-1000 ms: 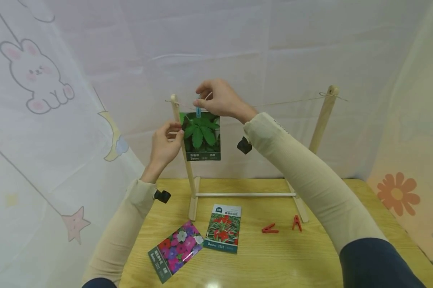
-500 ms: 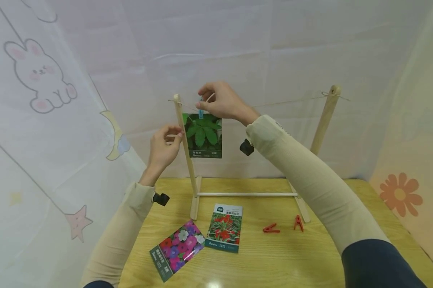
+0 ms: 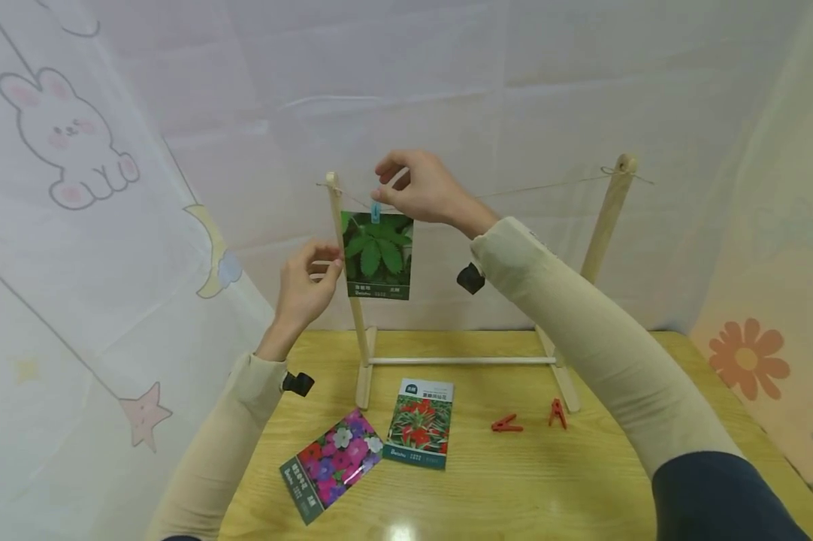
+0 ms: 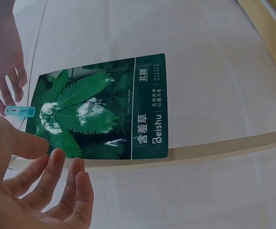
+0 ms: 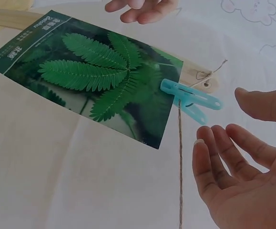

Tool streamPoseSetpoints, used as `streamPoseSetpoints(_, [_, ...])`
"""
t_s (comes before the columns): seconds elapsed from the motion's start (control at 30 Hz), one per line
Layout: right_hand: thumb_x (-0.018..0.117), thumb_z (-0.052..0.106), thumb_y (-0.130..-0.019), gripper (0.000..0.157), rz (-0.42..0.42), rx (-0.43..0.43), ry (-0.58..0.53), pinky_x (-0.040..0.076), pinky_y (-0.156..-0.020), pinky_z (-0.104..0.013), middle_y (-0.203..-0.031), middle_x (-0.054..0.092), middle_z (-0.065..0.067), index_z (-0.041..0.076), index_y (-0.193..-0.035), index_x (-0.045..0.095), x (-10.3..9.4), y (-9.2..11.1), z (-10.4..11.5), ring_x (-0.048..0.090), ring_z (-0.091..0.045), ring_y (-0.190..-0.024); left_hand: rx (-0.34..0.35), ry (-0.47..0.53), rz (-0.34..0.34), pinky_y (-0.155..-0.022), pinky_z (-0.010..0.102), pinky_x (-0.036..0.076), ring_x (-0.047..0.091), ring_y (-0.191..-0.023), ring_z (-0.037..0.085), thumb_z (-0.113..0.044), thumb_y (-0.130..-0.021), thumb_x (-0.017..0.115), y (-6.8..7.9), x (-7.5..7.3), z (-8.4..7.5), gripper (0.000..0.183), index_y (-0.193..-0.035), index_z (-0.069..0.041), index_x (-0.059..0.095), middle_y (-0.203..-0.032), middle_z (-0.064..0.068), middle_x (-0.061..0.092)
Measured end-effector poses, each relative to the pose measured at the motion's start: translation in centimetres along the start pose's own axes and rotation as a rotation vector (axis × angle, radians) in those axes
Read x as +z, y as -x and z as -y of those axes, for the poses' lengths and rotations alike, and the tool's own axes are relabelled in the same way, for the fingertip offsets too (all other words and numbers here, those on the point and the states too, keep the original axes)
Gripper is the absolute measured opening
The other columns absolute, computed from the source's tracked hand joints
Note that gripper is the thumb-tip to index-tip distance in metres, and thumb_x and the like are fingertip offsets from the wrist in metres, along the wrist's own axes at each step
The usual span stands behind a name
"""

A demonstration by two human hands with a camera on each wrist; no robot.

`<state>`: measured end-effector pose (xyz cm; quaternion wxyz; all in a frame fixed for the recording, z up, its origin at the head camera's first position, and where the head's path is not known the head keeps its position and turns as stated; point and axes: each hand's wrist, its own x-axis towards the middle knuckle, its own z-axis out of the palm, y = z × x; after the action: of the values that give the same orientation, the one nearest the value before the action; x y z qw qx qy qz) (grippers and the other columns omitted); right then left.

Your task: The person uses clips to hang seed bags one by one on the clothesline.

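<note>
A green seed packet with a fern-like leaf picture (image 3: 378, 257) hangs from the twine (image 5: 180, 167), held at its top edge by a light-blue clothespin (image 5: 191, 99). Just behind the clothespin's handles is my right hand (image 3: 423, 186), thumb and fingers spread apart; the right wrist view shows a gap between them and the clothespin. My left hand (image 3: 306, 289) hovers by the packet's left edge with loosely bent fingers. In the left wrist view its fingertips (image 4: 56, 160) overlap the packet's border, but nothing is pinched between them.
The wooden stand (image 3: 605, 218) carries the twine between two posts. On the table (image 3: 508, 488) lie a petunia-like flower packet (image 3: 332, 464), a red flower packet (image 3: 418, 424) and two red clothespins (image 3: 506, 424) (image 3: 558, 413). A printed cloth (image 3: 176, 113) surrounds the table.
My right hand has let go of the blue clothespin and drawn slightly to the right. The left hand has moved slightly away from the packet's edge. The packet stays hanging.
</note>
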<state>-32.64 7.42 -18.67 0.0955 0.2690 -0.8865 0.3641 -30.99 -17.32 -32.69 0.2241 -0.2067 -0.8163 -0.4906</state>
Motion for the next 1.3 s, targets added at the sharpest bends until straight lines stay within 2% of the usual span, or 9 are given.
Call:
streamPoseSetpoints(0.43, [0.072, 0.022, -0.104, 0.032, -0.028, -0.072, -0.057, 0.058, -0.099, -0.04, -0.122, 0.069, -0.013, 0.003, -0.129, 0.069, 0.2, 2.8, -0.6, 0.07, -0.029, -0.108, -0.038, -0.031, 0.044, -0.094, 0.052, 0.063, 0.075, -0.109, 0.037, -0.016, -0.107, 0.066, 1.0, -0.7, 0.5, 0.025, -0.129, -0.004, 0.068, -0.123, 0.016, 0.074])
streamPoseSetpoints(0.57, [0.073, 0.022, -0.104, 0.03, -0.022, -0.063, -0.061, 0.058, -0.099, -0.04, -0.122, 0.07, -0.011, 0.004, -0.128, 0.07, 0.6, 3.9, -1.1, 0.07, -0.028, -0.109, -0.036, -0.03, 0.063, -0.094, 0.053, 0.063, 0.074, -0.11, 0.038, -0.017, -0.107, 0.065, 1.6, -1.0, 0.3, 0.027, -0.13, -0.003, 0.067, -0.125, 0.017, 0.073])
streamPoseSetpoints(0.77, [0.073, 0.022, -0.104, 0.032, -0.003, -0.04, -0.091, 0.058, -0.1, -0.042, -0.127, 0.069, -0.01, 0.003, -0.129, 0.07, 1.2, 6.0, -2.4, 0.069, -0.026, -0.112, -0.068, -0.039, 0.092, -0.095, 0.054, 0.061, 0.072, -0.114, 0.037, -0.018, -0.108, 0.065, 3.1, -1.6, 0.4, 0.028, -0.133, -0.004, 0.066, -0.127, 0.016, 0.072])
streamPoseSetpoints(0.97, [0.073, 0.021, -0.103, 0.034, -0.032, -0.029, -0.096, 0.058, -0.099, -0.047, -0.125, 0.07, -0.012, 0.003, -0.131, 0.069, 1.8, 8.1, -4.0, 0.069, -0.027, -0.111, -0.099, -0.052, 0.111, -0.097, 0.055, 0.06, 0.071, -0.116, 0.036, -0.022, -0.108, 0.065, 4.4, -1.9, 0.8, 0.03, -0.134, -0.007, 0.065, -0.13, 0.015, 0.071])
streamPoseSetpoints(1.3, [0.072, 0.02, -0.104, 0.033, -0.056, -0.006, -0.13, 0.058, -0.099, -0.049, -0.127, 0.07, -0.016, 0.004, -0.132, 0.069, 2.3, 11.8, -6.9, 0.069, -0.03, -0.112, -0.117, -0.046, 0.112, -0.095, 0.058, 0.06, 0.071, -0.115, 0.039, -0.021, -0.108, 0.066, 6.1, -1.5, 2.2, 0.03, -0.134, -0.005, 0.065, -0.13, 0.018, 0.071])
